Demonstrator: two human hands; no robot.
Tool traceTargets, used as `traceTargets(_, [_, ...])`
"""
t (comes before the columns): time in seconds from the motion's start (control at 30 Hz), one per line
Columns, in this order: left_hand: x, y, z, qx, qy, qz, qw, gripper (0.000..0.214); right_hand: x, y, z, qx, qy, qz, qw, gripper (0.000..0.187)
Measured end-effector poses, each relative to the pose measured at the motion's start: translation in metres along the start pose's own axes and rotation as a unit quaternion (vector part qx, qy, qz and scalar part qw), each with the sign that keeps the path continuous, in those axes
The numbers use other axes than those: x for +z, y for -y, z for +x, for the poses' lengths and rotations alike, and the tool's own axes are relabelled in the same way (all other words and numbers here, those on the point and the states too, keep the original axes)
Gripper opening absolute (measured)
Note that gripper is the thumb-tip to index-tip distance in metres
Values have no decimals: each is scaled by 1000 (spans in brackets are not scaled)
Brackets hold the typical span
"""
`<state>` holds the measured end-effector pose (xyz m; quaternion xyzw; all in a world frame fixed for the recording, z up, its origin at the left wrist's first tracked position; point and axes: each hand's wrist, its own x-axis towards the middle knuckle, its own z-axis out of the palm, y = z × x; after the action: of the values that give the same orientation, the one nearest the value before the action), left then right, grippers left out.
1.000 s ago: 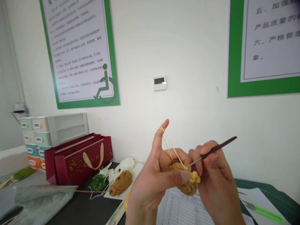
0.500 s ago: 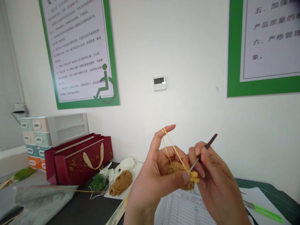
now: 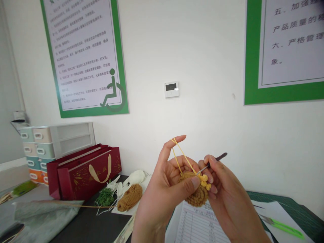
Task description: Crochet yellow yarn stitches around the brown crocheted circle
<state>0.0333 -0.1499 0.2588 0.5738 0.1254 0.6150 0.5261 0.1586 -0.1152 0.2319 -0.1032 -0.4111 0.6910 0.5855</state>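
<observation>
Hands work in midair above the surface (image 3: pixel 87 224). The left hand (image 3: pixel 162 199) clasps a round tan crochet piece (image 3: pixel 194 195) between thumb and fingers, its raised index finger (image 3: pixel 169 148) looped with yellow yarn (image 3: pixel 184 157). The right hand (image 3: pixel 227 202) pinches a slim crochet hook (image 3: pixel 215 161) at the stitches. Slackened yarn could let the working loop slip off the hook.

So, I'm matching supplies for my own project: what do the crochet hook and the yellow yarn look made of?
The crochet hook in the right hand seems to have a thin metal shaft, going by its grey sheen, and a dark, dull handle, perhaps plastic or wood. The yellow yarn looks like matte spun fibre, soft and twisted; its exact fibre can't be told.
</observation>
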Motion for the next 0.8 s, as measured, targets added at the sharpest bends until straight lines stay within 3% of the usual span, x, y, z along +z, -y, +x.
traceTargets(0.2, [-1,-1,-1,-15,-14,32,999,75,0,2,2,-54,-26,-42,997,45])
traceTargets(0.47, [-2,-1,-2,-27,-14,55,998,76,-7,7,0,-140,-11,-130,981,36])
traceTargets(0.8, [-3,-3,-2,-36,-14,62,997,77,-11,6,0,-178,-14,-170,969,36])
